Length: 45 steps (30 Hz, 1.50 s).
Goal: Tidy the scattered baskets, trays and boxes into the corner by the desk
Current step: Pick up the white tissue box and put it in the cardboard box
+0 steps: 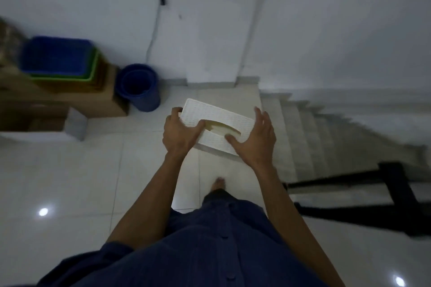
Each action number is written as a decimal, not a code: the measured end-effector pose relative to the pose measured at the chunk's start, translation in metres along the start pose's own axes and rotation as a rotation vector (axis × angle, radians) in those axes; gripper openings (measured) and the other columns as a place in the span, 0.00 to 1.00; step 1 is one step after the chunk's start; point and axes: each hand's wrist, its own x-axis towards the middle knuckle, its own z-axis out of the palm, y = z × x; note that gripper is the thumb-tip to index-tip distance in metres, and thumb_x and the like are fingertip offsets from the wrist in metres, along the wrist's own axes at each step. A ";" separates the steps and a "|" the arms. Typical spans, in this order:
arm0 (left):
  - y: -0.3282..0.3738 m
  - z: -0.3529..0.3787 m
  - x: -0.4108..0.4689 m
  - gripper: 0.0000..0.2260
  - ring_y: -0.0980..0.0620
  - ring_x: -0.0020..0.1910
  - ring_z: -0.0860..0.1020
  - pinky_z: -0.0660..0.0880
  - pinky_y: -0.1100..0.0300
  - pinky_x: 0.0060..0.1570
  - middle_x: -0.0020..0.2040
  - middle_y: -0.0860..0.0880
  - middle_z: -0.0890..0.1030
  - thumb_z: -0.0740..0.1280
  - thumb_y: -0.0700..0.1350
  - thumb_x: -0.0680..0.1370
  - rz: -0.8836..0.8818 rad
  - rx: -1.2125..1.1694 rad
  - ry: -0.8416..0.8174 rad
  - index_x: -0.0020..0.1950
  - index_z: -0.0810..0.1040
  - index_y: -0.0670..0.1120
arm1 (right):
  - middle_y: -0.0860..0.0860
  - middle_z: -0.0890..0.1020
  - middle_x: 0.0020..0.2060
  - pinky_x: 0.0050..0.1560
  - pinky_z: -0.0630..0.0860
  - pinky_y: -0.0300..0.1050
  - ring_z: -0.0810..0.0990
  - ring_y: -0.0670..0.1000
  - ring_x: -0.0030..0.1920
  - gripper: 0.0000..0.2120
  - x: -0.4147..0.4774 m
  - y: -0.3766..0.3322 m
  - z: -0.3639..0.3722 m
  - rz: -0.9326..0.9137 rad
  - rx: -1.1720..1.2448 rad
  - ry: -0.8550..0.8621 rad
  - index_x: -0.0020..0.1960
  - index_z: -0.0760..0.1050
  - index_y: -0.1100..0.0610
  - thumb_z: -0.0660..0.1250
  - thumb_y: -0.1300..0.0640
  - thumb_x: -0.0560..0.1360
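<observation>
The white rectangular plastic box (pixel 224 114) has a gridded top face with a long oval slot at its centre. It is held clear of the floor, tilted. The left hand (pixel 178 134) grips its left end. The right hand (pixel 255 141) lies at its right end, thumb on the top face.

The blue rectangular plastic basket (pixel 56 57) sits nested upright in the green rectangular plastic basket (pixel 92 70), stacked on the brown cardboard box (pixel 102 105). The blue round plastic basket (pixel 140 87) stands upright on the floor, just beside that cardboard box.

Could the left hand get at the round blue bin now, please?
Probably not yet: the left hand grips the white box; the floor toward the round blue bin looks free.
</observation>
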 end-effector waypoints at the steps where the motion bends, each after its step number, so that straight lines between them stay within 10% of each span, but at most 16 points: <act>1: -0.006 -0.014 0.016 0.33 0.48 0.56 0.78 0.76 0.52 0.52 0.59 0.49 0.77 0.74 0.64 0.67 -0.025 -0.003 0.032 0.67 0.70 0.53 | 0.52 0.55 0.80 0.76 0.55 0.62 0.55 0.56 0.78 0.57 0.017 -0.017 0.008 -0.132 -0.063 -0.105 0.80 0.46 0.43 0.71 0.26 0.62; 5: -0.030 -0.068 0.086 0.31 0.50 0.56 0.78 0.75 0.54 0.51 0.59 0.50 0.79 0.74 0.64 0.66 -0.082 0.000 0.140 0.66 0.72 0.55 | 0.51 0.52 0.80 0.76 0.48 0.67 0.50 0.57 0.79 0.66 0.081 -0.088 0.056 -0.449 -0.221 -0.458 0.80 0.41 0.39 0.73 0.22 0.53; 11: -0.056 -0.124 0.180 0.37 0.52 0.63 0.72 0.72 0.56 0.64 0.70 0.47 0.72 0.76 0.61 0.69 -0.214 -0.113 0.479 0.73 0.67 0.50 | 0.54 0.63 0.72 0.66 0.61 0.59 0.64 0.58 0.68 0.63 0.168 -0.209 0.137 -0.777 -0.323 -0.437 0.80 0.51 0.43 0.73 0.26 0.52; 14: -0.061 -0.133 0.209 0.50 0.48 0.73 0.64 0.64 0.56 0.71 0.78 0.46 0.57 0.79 0.63 0.66 -0.366 -0.283 0.684 0.79 0.55 0.50 | 0.55 0.65 0.69 0.62 0.63 0.58 0.65 0.58 0.65 0.61 0.183 -0.267 0.179 -0.755 -0.272 -0.406 0.79 0.52 0.44 0.71 0.26 0.53; 20: -0.091 -0.158 0.253 0.52 0.57 0.65 0.74 0.73 0.48 0.67 0.69 0.61 0.70 0.80 0.57 0.68 -0.429 -0.574 0.692 0.80 0.47 0.58 | 0.57 0.66 0.70 0.62 0.68 0.61 0.67 0.59 0.67 0.57 0.181 -0.355 0.248 -0.888 -0.278 -0.399 0.79 0.54 0.47 0.69 0.25 0.58; 31: -0.224 -0.304 0.362 0.37 0.55 0.60 0.75 0.74 0.49 0.65 0.69 0.53 0.75 0.75 0.61 0.72 -0.502 -0.374 0.648 0.75 0.61 0.60 | 0.52 0.72 0.67 0.64 0.74 0.56 0.71 0.49 0.63 0.29 0.181 -0.499 0.388 -0.749 0.175 -0.818 0.78 0.59 0.50 0.64 0.47 0.80; 45: -0.365 -0.417 0.490 0.37 0.55 0.63 0.75 0.74 0.51 0.65 0.69 0.53 0.74 0.74 0.57 0.74 -0.728 -0.442 0.903 0.77 0.58 0.54 | 0.47 0.73 0.68 0.62 0.72 0.40 0.72 0.43 0.64 0.31 0.176 -0.687 0.576 -0.832 0.157 -0.999 0.78 0.59 0.52 0.67 0.47 0.79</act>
